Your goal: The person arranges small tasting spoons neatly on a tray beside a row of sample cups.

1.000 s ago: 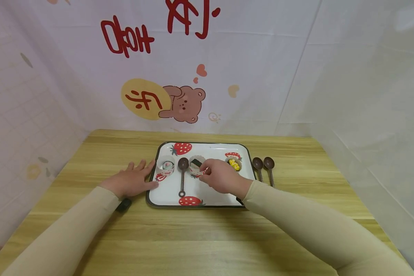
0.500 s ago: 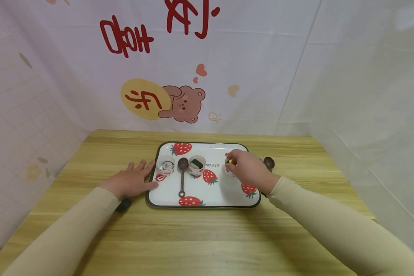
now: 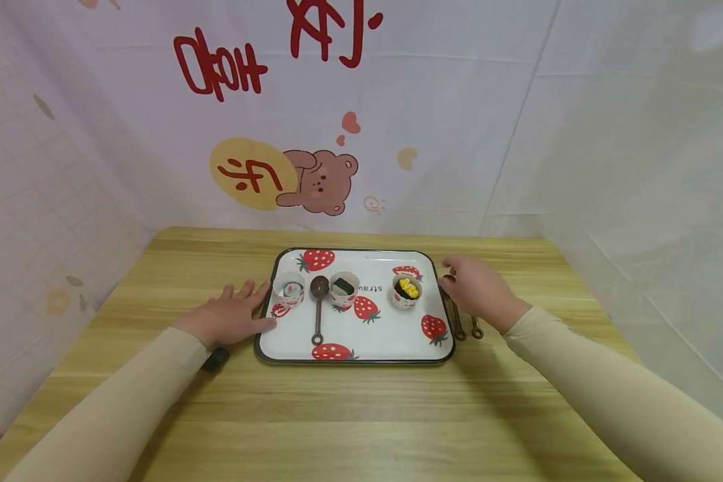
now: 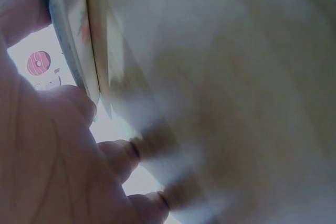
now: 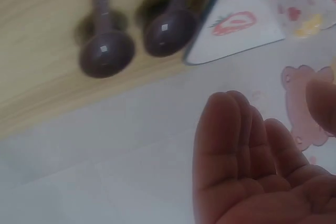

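Note:
My left hand lies with fingers spread on the table, touching the left edge of a white strawberry-print tray. My right hand hovers over two brown spoons just right of the tray. In the head view it covers their bowls, leaving one spoon's handle and the other spoon's handle visible. The right wrist view shows both spoon bowls apart from loosely bent fingers, which hold nothing. A third brown spoon lies on the tray, bowl at the far end.
Three small paper cups stand on the tray: a left cup with a sushi-like roll, a middle cup with a dark-banded piece, and a right cup with a yellow-topped piece. A printed cloth hangs behind the wooden table.
My right hand has moved rightward from the middle cup, past the right cup, to above the spoons beside the tray. My left hand has stayed in place.

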A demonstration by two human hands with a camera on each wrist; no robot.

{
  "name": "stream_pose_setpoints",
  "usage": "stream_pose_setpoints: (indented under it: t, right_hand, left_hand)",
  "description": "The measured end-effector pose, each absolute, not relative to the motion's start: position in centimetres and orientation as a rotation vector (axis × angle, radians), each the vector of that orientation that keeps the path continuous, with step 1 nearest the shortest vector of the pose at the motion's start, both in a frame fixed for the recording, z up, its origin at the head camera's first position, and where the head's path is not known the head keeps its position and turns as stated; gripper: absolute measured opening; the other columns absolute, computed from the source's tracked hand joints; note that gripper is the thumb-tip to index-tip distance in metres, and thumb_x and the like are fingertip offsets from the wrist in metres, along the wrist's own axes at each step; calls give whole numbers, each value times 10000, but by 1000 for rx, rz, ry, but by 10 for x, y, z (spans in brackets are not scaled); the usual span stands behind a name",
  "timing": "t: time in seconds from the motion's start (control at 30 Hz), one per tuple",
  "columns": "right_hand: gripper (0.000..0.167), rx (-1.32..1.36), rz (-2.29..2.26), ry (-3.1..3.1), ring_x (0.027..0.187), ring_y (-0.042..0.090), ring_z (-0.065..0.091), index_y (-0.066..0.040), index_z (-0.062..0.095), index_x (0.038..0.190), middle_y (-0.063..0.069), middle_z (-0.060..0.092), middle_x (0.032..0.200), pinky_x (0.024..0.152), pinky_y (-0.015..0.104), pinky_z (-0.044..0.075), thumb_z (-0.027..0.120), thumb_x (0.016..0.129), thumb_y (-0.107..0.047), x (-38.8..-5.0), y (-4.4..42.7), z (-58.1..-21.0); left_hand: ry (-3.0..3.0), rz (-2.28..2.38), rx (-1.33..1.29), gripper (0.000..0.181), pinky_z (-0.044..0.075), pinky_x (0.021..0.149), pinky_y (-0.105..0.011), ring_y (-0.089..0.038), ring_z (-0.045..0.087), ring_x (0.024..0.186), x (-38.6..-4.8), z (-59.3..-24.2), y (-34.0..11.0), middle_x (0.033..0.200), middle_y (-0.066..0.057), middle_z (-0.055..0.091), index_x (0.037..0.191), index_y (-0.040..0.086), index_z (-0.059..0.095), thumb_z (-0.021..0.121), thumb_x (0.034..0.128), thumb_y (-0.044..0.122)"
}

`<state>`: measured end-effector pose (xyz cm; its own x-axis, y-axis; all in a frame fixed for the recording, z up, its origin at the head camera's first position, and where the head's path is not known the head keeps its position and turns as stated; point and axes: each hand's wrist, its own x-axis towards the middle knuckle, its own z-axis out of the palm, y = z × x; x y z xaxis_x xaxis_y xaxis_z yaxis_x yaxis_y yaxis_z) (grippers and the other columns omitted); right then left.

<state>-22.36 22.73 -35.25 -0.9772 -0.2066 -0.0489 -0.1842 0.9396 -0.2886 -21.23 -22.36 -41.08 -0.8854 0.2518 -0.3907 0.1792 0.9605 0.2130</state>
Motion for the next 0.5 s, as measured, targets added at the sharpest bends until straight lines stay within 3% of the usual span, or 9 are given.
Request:
stream_pose_setpoints:
  t: [0.1,0.37,0.5]
  right_hand:
    - [512,-272,-401,3020,1174,406,695,57,544,1460,276,691,1315,978,589,551,617,1050,-241,-224,239,-354]
    - [528,-310,-303,3041,1287,480,620,111,524,1450,332,605,1423,1060,624,501,626,1048,-216,-224,264,-359]
    - [498,-335,-250,3048,1258,506,627,124,560,1400,341,634,1370,1047,623,506,636,1038,-208,-223,273,-363]
  left_hand:
    - [2685,240,306,1010,192,1170,-822,-695,75,1515,-212,-411,-224,1723,-327,109,1702,114,125,483,991,735]
    - [2692,235,317,1013,207,1156,-830,-703,79,1509,-212,-411,-224,1718,-338,112,1701,104,125,480,993,736]
    - [2692,231,320,1013,213,1151,-832,-704,85,1507,-211,-410,-223,1718,-337,118,1701,101,129,486,992,732]
